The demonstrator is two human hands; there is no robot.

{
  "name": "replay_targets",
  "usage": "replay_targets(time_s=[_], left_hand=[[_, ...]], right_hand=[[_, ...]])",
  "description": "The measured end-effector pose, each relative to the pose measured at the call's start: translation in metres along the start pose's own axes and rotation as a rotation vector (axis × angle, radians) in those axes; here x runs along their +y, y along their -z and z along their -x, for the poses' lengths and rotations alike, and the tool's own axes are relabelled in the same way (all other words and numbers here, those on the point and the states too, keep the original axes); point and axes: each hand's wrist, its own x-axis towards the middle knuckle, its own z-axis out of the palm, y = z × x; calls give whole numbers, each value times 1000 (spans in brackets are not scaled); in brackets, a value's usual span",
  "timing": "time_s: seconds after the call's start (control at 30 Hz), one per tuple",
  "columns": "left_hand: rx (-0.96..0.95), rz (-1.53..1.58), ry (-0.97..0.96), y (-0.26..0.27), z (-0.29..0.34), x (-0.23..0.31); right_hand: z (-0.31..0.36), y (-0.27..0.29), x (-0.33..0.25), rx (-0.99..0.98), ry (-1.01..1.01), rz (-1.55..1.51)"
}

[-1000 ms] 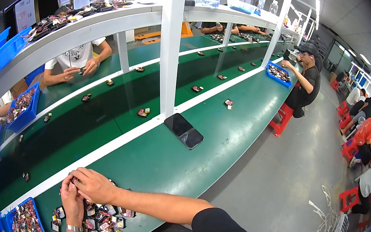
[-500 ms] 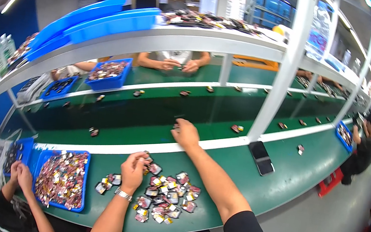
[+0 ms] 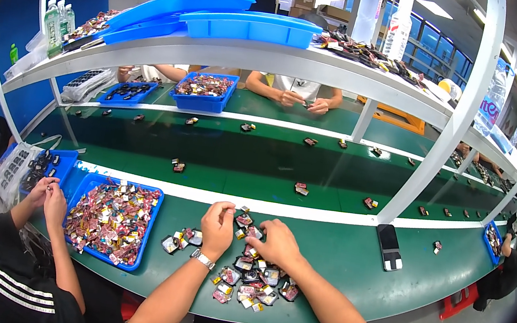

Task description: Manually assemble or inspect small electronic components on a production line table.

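A heap of small electronic parts [image 3: 248,279], black with pinkish-red, white and yellow patches, lies on the green bench [image 3: 320,289] before me. At the heap's upper left, my left hand [image 3: 217,230] is closed, its fingertips pinching a small electronic part [image 3: 242,217], mostly hidden by the fingers. My right hand [image 3: 277,243] reaches onto the heap's upper right side, thumb and fingers apart around the parts there. A smaller cluster of like parts [image 3: 180,240] rests left of my left wrist.
Beyond a white rail [image 3: 304,212] runs a green belt [image 3: 229,180] with spaced parts. A full blue tray [image 3: 152,232] stands left, near a co-worker's hands [image 3: 53,199]. Right lies a phone [image 3: 390,247], beside a white post [image 3: 438,130]. An overhead shelf [image 3: 285,66] carries blue trays and bottles.
My right hand has come back from over the belt to the heap. My left hand stays beside the heap. The whole view has shifted, and parts on the belt sit in different places.
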Motion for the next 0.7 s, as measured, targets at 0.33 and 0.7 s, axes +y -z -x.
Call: replay_targets(time_s=[0.33,0.7], left_hand=[[-232,-91,71,-5,8,8],[-706,152,366,6,3,4]], right_hand=[[-9,-15,-15,31,-124,95],[4,38,14,60,517,-193]])
